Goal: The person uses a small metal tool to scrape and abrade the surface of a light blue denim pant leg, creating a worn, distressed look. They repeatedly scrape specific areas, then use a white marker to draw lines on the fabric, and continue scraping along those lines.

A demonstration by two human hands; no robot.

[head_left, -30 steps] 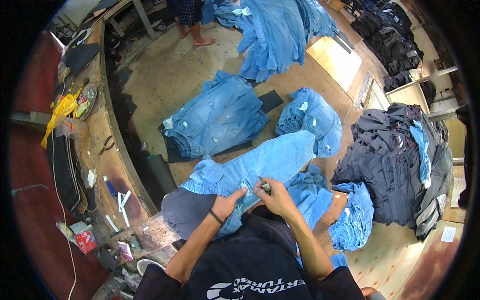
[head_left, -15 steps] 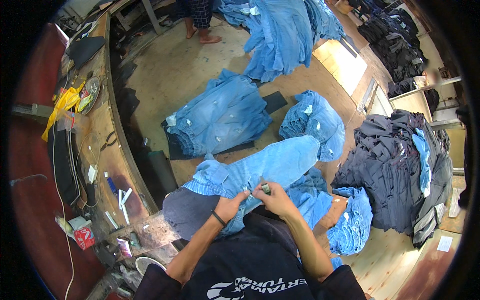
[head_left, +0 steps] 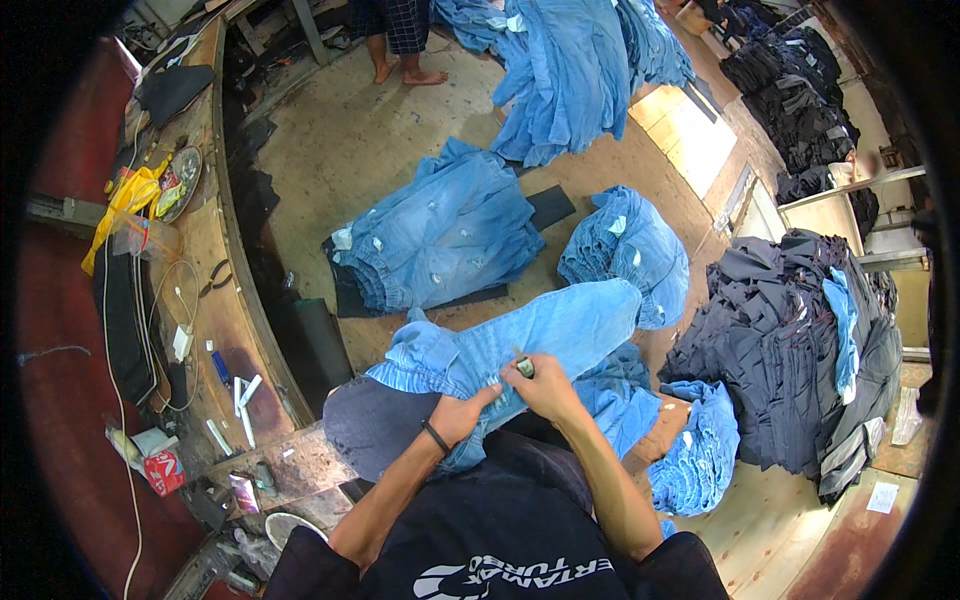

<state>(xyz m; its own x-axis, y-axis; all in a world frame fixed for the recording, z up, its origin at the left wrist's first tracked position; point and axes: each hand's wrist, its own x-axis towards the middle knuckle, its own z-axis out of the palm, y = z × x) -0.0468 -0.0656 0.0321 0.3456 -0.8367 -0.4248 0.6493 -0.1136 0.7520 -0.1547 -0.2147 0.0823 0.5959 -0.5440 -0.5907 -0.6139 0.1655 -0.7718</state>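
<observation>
A light blue denim garment (head_left: 575,312), its leg stretched out to the right, lies over a dark rounded board (head_left: 370,430) in front of me. My left hand (head_left: 462,414) is closed on the cloth near a pale frayed patch, thumb pointing right. Just right of it, my right hand (head_left: 548,392) is closed around a small short tool (head_left: 525,367) with a dark, pale-marked end and a thin tip. Its exact kind is too small to make out. The tool is just above the denim; whether it touches the cloth, I cannot tell.
Denim piles (head_left: 435,235) lie ahead, with a folded bundle (head_left: 625,255) beside them. Dark trousers (head_left: 765,350) are heaped at right. The left-hand bench (head_left: 215,260) carries pliers (head_left: 216,280), white sticks and a yellow bag (head_left: 125,210). Another person's bare feet (head_left: 425,77) stand far ahead.
My right hand has lifted slightly away from the left thumb, bringing the small tool up and a little left. My left hand stays on the denim, almost unmoved.
</observation>
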